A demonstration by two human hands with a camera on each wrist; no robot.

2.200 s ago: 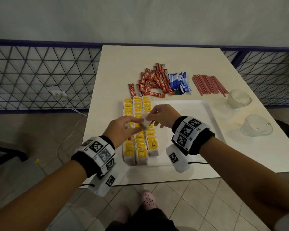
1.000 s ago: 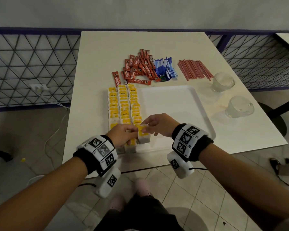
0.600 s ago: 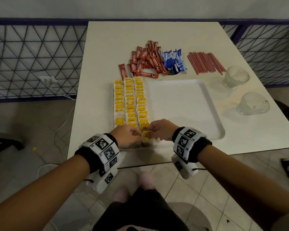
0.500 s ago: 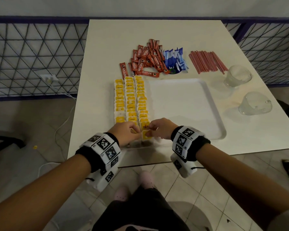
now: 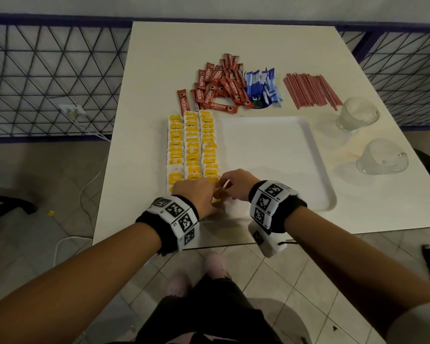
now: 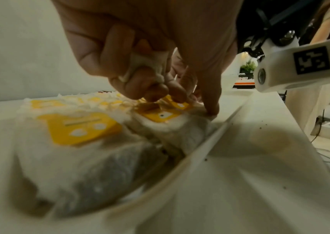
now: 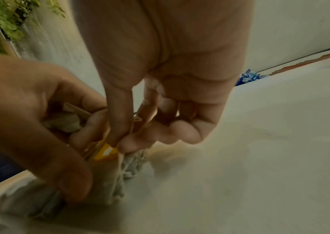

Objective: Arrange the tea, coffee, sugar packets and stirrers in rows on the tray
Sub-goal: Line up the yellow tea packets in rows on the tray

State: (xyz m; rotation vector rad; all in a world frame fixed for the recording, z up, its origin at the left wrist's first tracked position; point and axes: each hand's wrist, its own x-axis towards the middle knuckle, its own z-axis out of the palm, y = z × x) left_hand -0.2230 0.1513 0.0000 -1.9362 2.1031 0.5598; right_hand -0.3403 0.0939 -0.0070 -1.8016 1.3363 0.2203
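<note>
Tea rows almost laid; coffee, sugar and stirrers not yet on the tray.

Nearest, at 6 o'clock on the tray [image 5: 318, 155], both hands meet over the last tea bag [image 7: 107, 159] of the third row: the right hand [image 5: 233, 183] pinches its yellow tag, while the left hand [image 5: 196, 194] presses the bag with a fingertip and keeps a crumpled spare bag clenched in its curled fingers. Beyond them the tea rows [image 5: 191, 145] fill the tray's 9 o'clock side in three columns; the rest of the tray is bare. Further, past the 12 o'clock rim, lie the coffee sticks [image 5: 216, 88], the sugar packets [image 5: 261, 88] and, toward 1 o'clock, the stirrers [image 5: 310, 91], all loose on the table [image 5: 233, 45]. By my judgement roughly a quarter is done.
</note>
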